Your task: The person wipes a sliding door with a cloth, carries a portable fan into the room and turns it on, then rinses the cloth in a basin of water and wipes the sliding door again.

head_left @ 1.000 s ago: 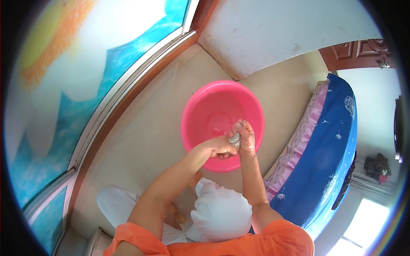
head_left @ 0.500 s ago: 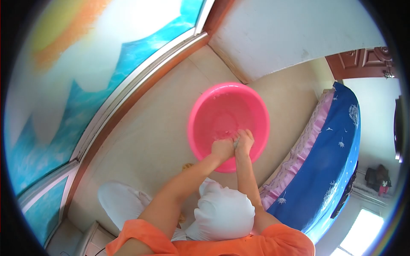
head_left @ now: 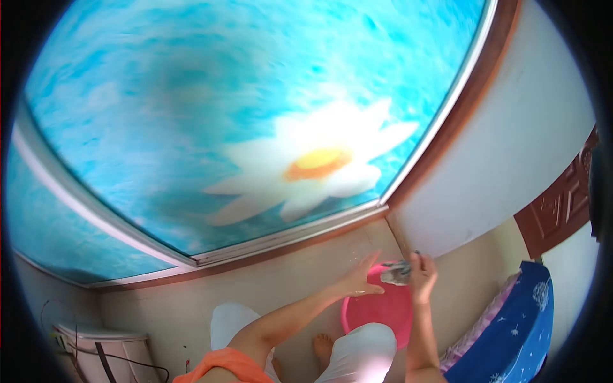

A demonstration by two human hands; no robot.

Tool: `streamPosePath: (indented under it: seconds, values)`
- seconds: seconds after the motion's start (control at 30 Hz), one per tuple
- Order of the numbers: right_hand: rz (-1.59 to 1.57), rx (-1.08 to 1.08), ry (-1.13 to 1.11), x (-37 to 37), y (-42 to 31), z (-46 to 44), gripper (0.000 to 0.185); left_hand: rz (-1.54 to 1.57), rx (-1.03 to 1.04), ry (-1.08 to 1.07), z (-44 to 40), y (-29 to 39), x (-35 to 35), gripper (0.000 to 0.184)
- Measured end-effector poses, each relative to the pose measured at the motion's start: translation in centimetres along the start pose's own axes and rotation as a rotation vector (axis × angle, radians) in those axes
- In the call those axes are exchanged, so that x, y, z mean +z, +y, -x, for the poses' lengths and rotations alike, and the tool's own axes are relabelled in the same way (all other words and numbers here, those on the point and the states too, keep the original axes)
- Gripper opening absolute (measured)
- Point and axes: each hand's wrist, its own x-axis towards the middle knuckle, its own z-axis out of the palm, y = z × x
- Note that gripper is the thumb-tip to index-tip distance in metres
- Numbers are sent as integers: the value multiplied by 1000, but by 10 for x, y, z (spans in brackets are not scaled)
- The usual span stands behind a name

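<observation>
My right hand (head_left: 423, 278) is closed on a wet, greyish crumpled cloth (head_left: 396, 273), which hangs out to its left over the far rim of the basin. My left hand (head_left: 363, 279) is just left of the cloth, its fingers spread and holding nothing, with small water drops around it. Below both hands, the pink round basin (head_left: 383, 315) rests on the tiled floor, partly hidden by my knee and right forearm.
Glass door panels (head_left: 191, 127) with a blue water and white flower print stand ahead. A bed with a blue cover (head_left: 511, 332) is at the right, near a brown door (head_left: 555, 207). A whitish cabinet (head_left: 121, 357) with cables stands at the lower left.
The view has swung up and left toward the glass panels. My hands were together around the cloth over the basin; now they are apart and raised, with my left hand opened and off the cloth.
</observation>
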Motion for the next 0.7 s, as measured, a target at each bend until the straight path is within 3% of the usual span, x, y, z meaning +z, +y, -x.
streamPosePath:
  seconds: [0.07,0.13,0.17,0.2,0.27,0.33,0.4,0.47,0.53,0.6,0.63,0.67,0.7]
  values:
    - [-124,-151,-386,28,-55,-1,15,78,80,112,-21,39,-50,74]
    - [-232,-299,-430,47,-108,-6,15,513,216,-172,-36,58,-88,52]
    - [-325,-420,-466,52,-129,-11,15,315,242,30,-35,47,-92,31]
    - [-337,-438,-465,55,-143,-17,15,300,254,42,-30,55,-110,31]
    - [-365,-407,-444,58,-166,-25,17,64,-28,115,-9,64,-156,25]
    - [-448,-377,-466,66,-186,-25,19,-17,-58,138,10,78,-192,22]
    - [-775,-37,-595,75,-194,-24,20,-125,-85,187,28,92,-220,21]
    - [-846,2,-517,91,-195,-18,23,-231,-121,221,41,111,-233,21]
    - [-969,439,-171,110,-176,-5,28,-433,-308,571,52,130,-237,19]
    - [-608,296,-689,154,-93,47,28,-541,-222,564,54,122,-225,19]
    - [-595,619,-1104,145,-130,75,25,-645,-138,542,56,119,-216,19]
    - [-996,629,-989,154,-155,110,25,-654,-145,537,63,130,-208,19]
    - [-1191,630,-913,158,-163,117,26,-771,-106,290,70,151,-199,18]
